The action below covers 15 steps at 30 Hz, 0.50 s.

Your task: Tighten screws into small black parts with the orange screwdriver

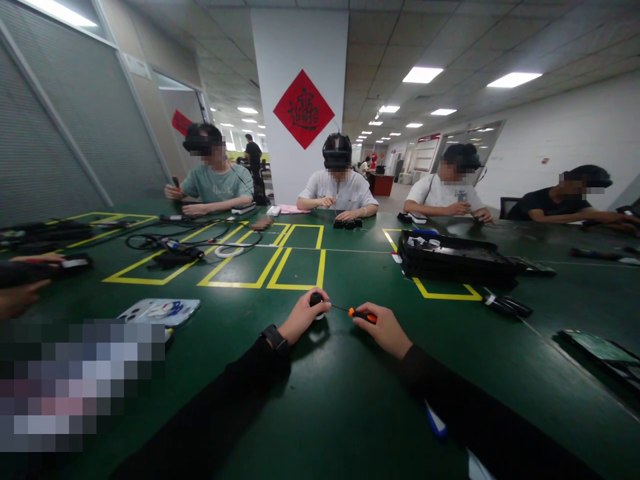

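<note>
Just above the green table (345,393), my left hand (303,316) has its fingers wrapped round a small black round part (317,299); a pale edge shows beneath it, and its exact kind is unclear. In my right hand (386,328) is a screwdriver (364,315) with an orange and black handle. Its thin shaft points left, and the tip ends at the fingers of my left hand, by the black part. Whether the tip touches the part, I cannot tell.
Left of my hands lies a phone in a patterned case (167,309). Cables and a black plug (177,257) lie among yellow tape outlines. A black tray (455,257) stands to the right, near a black bundle (507,305). Several people sit round the table; a co-worker's hand (23,298) is at far left.
</note>
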{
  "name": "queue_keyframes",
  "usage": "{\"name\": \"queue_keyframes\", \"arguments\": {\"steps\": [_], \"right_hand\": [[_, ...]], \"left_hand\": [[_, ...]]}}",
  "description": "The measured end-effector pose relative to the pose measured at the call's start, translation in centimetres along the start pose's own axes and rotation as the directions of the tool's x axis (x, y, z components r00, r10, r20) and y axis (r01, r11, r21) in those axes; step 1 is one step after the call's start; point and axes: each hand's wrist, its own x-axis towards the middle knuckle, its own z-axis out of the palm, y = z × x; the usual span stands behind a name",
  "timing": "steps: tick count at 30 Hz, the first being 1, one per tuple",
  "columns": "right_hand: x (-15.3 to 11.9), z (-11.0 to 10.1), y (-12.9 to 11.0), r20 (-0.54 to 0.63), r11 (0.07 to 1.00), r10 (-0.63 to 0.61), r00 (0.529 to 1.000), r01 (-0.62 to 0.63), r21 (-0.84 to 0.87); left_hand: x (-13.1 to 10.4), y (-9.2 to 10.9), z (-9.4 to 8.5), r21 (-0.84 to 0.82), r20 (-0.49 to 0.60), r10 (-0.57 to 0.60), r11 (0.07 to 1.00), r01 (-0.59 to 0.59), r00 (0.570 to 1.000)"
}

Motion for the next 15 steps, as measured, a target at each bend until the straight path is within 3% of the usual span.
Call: {"name": "queue_keyframes", "arguments": {"steps": [6, 15], "right_hand": [[-0.05, -0.1, -0.21, 0.075, 0.997, -0.06, 0.995, 0.064, -0.047], [0.24, 0.53, 0.25, 0.056, 0.975, -0.119, 0.991, 0.128, -0.182]], "left_hand": [[-0.05, 0.07, 0.04, 0.024, 0.021, -0.004, 1.0, 0.004, 1.0], [0.17, -0.56, -0.07, 0.012, 0.023, 0.036, 0.999, -0.036, 0.999]]}}
